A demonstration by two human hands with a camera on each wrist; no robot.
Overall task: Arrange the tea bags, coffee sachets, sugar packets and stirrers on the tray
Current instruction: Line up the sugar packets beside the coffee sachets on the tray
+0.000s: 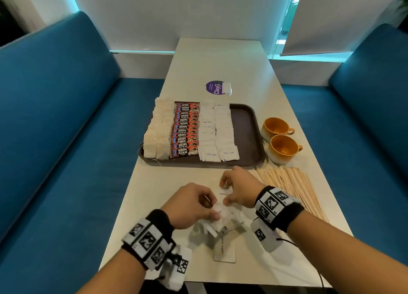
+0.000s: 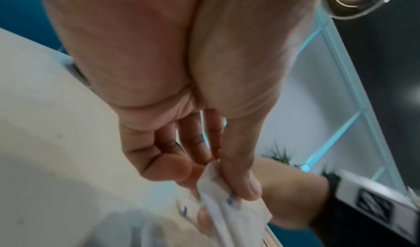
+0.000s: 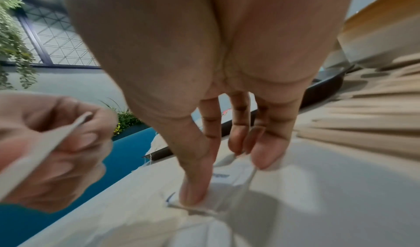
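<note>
The left hand [image 1: 189, 205] pinches a few sugar packets [image 1: 217, 212] between thumb and fingers, just above the table [image 1: 154, 194]. The right hand [image 1: 239, 189], fingers bent downward, presses thumb and fingertips on a packet [image 3: 227, 180] lying flat there. More packets [image 1: 224, 249] lie beneath the hands. Stirrers [image 1: 291, 187] lie right of them; beyond, the tray [image 1: 247, 128] holds rows of tea bags [image 1: 157, 130], coffee sachets [image 1: 184, 131] and sugar [image 1: 217, 134].

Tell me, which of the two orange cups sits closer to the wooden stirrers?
The nearer cup, beside the tray's front right corner; the other cup stands behind it, farther from the stirrers.
</note>
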